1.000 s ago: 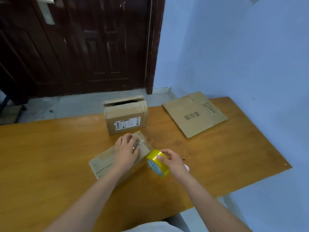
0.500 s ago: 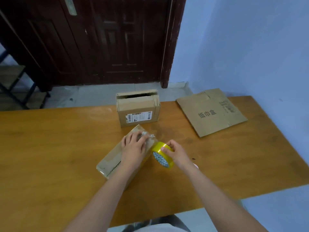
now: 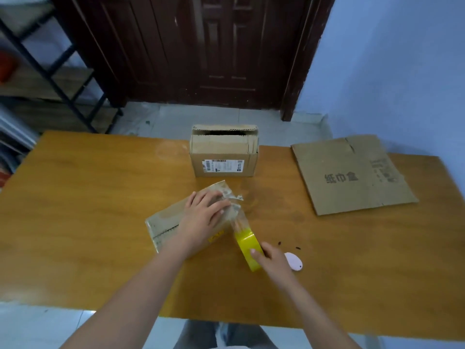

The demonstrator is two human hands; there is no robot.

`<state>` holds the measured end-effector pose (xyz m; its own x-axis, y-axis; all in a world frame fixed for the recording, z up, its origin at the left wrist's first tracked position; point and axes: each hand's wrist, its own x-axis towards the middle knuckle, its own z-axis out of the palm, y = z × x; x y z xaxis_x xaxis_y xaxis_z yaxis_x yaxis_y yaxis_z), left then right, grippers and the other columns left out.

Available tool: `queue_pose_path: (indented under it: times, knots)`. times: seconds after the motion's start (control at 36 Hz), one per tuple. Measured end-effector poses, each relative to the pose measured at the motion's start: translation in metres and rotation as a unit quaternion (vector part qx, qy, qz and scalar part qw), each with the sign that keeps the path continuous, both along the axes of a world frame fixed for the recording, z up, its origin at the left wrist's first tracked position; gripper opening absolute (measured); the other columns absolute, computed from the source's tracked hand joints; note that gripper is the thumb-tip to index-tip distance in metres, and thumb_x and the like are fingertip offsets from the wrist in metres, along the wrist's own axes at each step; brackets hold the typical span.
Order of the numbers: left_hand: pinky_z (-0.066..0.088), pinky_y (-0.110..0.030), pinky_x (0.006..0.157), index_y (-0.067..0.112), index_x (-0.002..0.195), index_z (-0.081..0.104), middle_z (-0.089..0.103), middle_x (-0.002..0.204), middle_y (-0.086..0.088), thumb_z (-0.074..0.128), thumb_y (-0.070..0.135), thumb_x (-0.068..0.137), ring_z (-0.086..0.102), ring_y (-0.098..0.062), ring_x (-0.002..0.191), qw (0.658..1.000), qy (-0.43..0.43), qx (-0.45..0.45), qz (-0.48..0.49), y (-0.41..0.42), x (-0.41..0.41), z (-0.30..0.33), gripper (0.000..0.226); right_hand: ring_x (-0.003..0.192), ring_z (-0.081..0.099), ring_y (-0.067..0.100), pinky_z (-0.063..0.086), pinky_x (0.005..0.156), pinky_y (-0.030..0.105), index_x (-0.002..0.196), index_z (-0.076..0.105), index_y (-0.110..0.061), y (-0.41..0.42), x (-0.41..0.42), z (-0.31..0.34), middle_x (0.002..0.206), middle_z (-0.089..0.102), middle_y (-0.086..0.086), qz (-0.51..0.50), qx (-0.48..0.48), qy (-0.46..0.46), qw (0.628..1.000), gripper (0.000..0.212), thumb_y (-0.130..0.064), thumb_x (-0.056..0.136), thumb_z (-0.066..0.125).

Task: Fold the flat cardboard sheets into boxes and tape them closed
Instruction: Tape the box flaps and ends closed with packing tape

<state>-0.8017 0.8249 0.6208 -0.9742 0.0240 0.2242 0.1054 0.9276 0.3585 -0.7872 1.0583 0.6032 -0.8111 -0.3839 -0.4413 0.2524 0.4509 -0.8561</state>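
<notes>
A small folded cardboard box (image 3: 163, 226) lies on the wooden table (image 3: 75, 222), its top covered in clear tape. My left hand (image 3: 203, 217) presses flat on the box's top near its right end. A yellow tape roll (image 3: 247, 244) stands on edge just right of the box, gripped by my right hand (image 3: 270, 255). A strip of clear tape stretches from the roll up to the box's right end. A second box (image 3: 224, 154) stands upright behind, its top flaps loosely shut. One flat cardboard sheet (image 3: 352, 177) with printed characters lies at the right.
A small white oval object (image 3: 294, 261) lies on the table just right of my right hand. A dark wooden door (image 3: 214, 46) and a blue wall stand behind the table. A metal shelf frame (image 3: 37, 71) is at the far left.
My right hand has pulled the tape roll toward me and away from the box, drawing out a strip of tape. My left hand stays pressed on the box. The camera has swung left.
</notes>
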Motion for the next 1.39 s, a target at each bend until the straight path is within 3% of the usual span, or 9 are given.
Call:
queue_pose_path:
  times: [0.33,0.5,0.58,0.67,0.78,0.92,1.06,1.17,1.39]
  knots:
    - [0.034,-0.049,0.101,0.033,0.108,0.066,0.059,0.120,0.006,0.035,0.035,0.093,0.040,-0.017,0.117,0.999,-0.009,-0.031,0.035,0.010,0.003,0.001,0.035,0.067,0.047,0.021,0.031,0.056,0.032,0.072,0.050,-0.020,-0.010,-0.005,-0.010,0.067,0.049,0.000,-0.005,0.148,0.027,0.989,0.032,-0.046,0.092,0.051]
    - [0.043,-0.032,0.069,0.023,0.098,0.063,0.064,0.105,0.002,0.073,0.001,0.066,0.059,-0.025,0.090,0.996,0.030,-0.066,0.057,0.029,0.006,0.005,0.040,0.075,0.046,0.017,0.032,0.057,0.029,0.086,0.045,-0.022,-0.011,-0.004,-0.008,0.079,0.048,-0.003,0.002,0.162,0.038,0.986,0.028,-0.049,0.092,0.049]
    - [0.047,-0.032,0.066,0.021,0.089,0.067,0.066,0.097,0.005,0.060,0.008,0.075,0.062,-0.024,0.087,0.994,0.032,-0.061,0.090,0.044,0.010,0.013,0.020,0.076,0.046,0.017,0.035,0.065,0.030,0.075,0.042,-0.028,-0.014,-0.008,-0.007,0.081,0.049,-0.003,0.006,0.166,0.023,0.986,0.029,-0.051,0.091,0.049]
    - [0.050,-0.035,0.075,0.019,0.095,0.069,0.066,0.101,0.003,0.043,0.038,0.085,0.062,-0.023,0.095,0.990,-0.004,-0.045,0.133,0.061,0.017,0.019,0.033,0.086,0.059,0.022,0.045,0.074,0.034,0.092,0.060,-0.019,-0.015,-0.009,-0.003,0.091,0.064,0.003,0.013,0.160,0.018,0.987,0.035,-0.051,0.093,0.045]
    - [0.043,-0.043,0.099,0.013,0.120,0.062,0.060,0.123,-0.006,0.064,0.067,0.068,0.054,-0.029,0.116,0.979,-0.072,-0.131,0.135,0.073,0.029,0.008,0.075,0.100,0.057,0.026,0.044,0.083,0.037,0.106,0.055,-0.017,-0.016,-0.003,0.003,0.100,0.061,0.004,0.026,0.166,0.018,0.986,0.042,-0.048,0.099,0.027]
    - [0.022,-0.050,0.107,0.006,0.133,0.047,0.050,0.135,-0.014,0.068,0.075,0.055,0.038,-0.036,0.129,0.980,-0.079,-0.139,0.120,0.075,0.034,-0.006,0.106,0.136,0.035,0.024,0.020,0.115,0.046,0.139,0.042,-0.022,-0.012,-0.003,0.004,0.144,0.043,0.002,-0.038,0.116,-0.083,0.989,0.052,-0.048,0.100,0.020]
    - [0.021,-0.050,0.108,0.009,0.134,0.040,0.050,0.134,-0.013,0.067,0.076,0.053,0.034,-0.034,0.130,0.981,-0.080,-0.124,0.128,0.075,0.032,-0.007,0.109,0.127,0.034,0.027,0.027,0.104,0.040,0.125,0.048,-0.017,0.027,-0.018,0.001,0.134,0.039,0.008,-0.063,0.298,0.074,0.950,0.040,-0.042,0.095,0.046]
    - [0.019,-0.049,0.108,0.013,0.135,0.037,0.048,0.135,-0.011,0.067,0.077,0.052,0.032,-0.033,0.131,0.983,-0.075,-0.114,0.125,0.074,0.032,-0.007,0.109,0.134,0.025,0.027,0.026,0.105,0.041,0.136,0.036,-0.022,0.066,-0.022,-0.018,0.146,0.022,0.005,0.088,0.406,0.049,0.908,0.062,-0.050,0.085,0.057]
    - [0.018,-0.049,0.109,0.015,0.139,0.036,0.044,0.142,-0.012,0.063,0.080,0.054,0.030,-0.032,0.134,0.980,-0.098,-0.118,0.128,0.073,0.031,-0.007,0.111,0.115,0.041,0.022,0.043,0.091,0.031,0.117,0.049,-0.016,0.087,-0.020,-0.035,0.126,0.042,0.003,0.084,0.369,0.129,0.916,0.031,-0.034,0.093,0.051]
